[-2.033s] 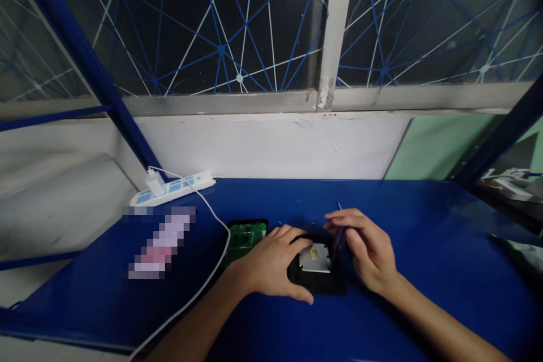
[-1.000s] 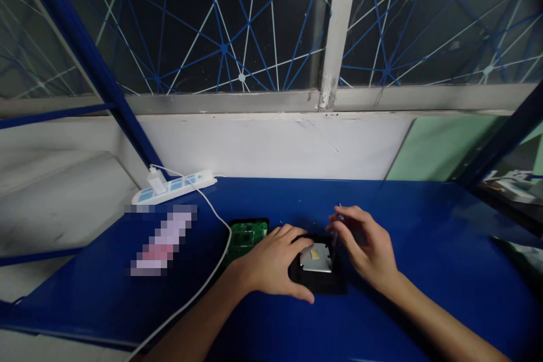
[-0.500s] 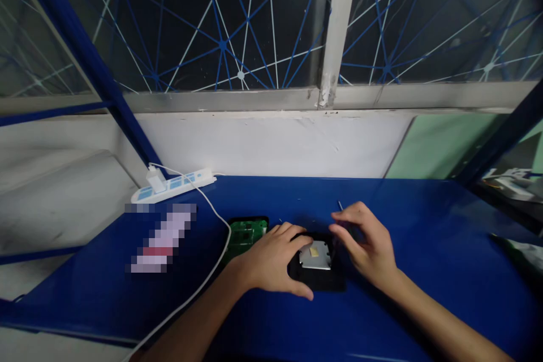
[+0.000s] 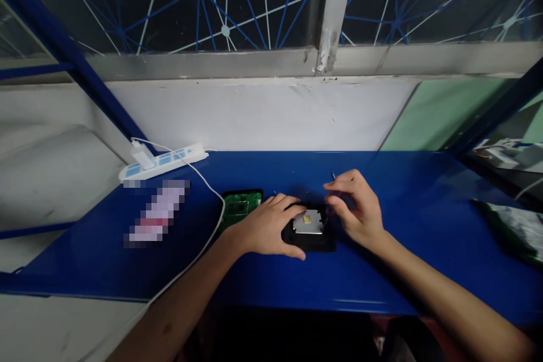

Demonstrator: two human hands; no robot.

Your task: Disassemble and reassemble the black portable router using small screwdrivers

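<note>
Blue tabletop (image 4: 275, 283): metal plate (image 4: 314, 228) seated in black housing (image 4: 316, 244), work apparently midway; left hand (image 4: 267, 229), fingers spread, at housing edge; right hand (image 4: 362, 209) pinching slim tool (image 4: 333, 176); green board (image 4: 237, 207) exposed.

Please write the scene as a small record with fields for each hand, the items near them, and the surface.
left hand: spread on the black case, fingers at its edge
right hand: pinches a thin tool over the case's right side
in case: silver metal plate
left of case: green circuit board
far left: white power strip
surface: blue table
</note>
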